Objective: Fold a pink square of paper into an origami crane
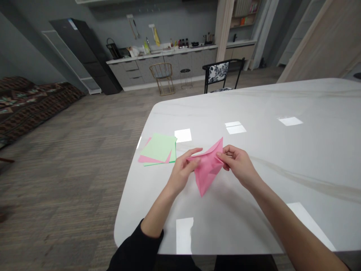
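A folded sheet of pink paper (208, 167) is held above the white table, one pointed corner hanging down and another pointing up to the right. My left hand (184, 167) grips its left side, thumb in front, with the index finger stretched out along the top. On the right side, my right hand (235, 160) pinches the paper between thumb and fingers. Creases run across the paper near the right thumb. The fingers behind the paper are partly hidden.
Left of my hands lies a loose stack of green and pink paper sheets (159, 148) near the left edge of the white table (270, 150). A black-framed chair (218, 73) stands at the far side. Farther back are a metal-framed chair (162, 73) and a kitchen counter (166, 52).
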Action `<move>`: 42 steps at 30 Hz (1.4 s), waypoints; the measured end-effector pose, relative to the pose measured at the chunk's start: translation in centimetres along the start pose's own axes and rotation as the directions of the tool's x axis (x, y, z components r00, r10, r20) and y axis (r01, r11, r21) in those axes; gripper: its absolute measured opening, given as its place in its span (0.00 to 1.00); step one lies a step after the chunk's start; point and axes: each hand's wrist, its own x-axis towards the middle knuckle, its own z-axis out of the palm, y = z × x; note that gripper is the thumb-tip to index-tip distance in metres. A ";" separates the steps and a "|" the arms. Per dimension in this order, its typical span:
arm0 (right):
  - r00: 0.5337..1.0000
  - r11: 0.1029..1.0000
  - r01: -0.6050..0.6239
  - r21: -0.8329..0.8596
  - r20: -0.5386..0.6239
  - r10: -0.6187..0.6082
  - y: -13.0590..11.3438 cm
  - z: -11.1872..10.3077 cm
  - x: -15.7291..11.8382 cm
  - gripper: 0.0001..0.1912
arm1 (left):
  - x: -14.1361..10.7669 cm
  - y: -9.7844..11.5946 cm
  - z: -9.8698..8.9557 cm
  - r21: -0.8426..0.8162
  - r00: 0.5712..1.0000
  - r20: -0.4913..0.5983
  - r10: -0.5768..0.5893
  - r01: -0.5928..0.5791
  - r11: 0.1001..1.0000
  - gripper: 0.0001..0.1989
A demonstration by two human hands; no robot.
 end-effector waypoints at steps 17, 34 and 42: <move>0.989 0.996 0.037 -0.082 0.144 -0.025 -0.1 -0.4 -0.1 0.16 | -0.2 0.4 -0.6 0.128 0.984 0.176 -0.021 -0.001 0.992 0.12; 0.989 0.993 0.110 -0.052 0.105 -0.104 0.9 1.0 -0.5 0.09 | 0.6 -1.8 0.1 0.202 0.999 -0.036 0.038 -0.030 0.979 0.14; 0.980 0.953 0.199 -0.231 0.059 -0.190 0.8 1.3 -1.0 0.08 | 0.6 -1.6 -0.1 0.269 0.992 -0.094 0.080 -0.052 0.962 0.16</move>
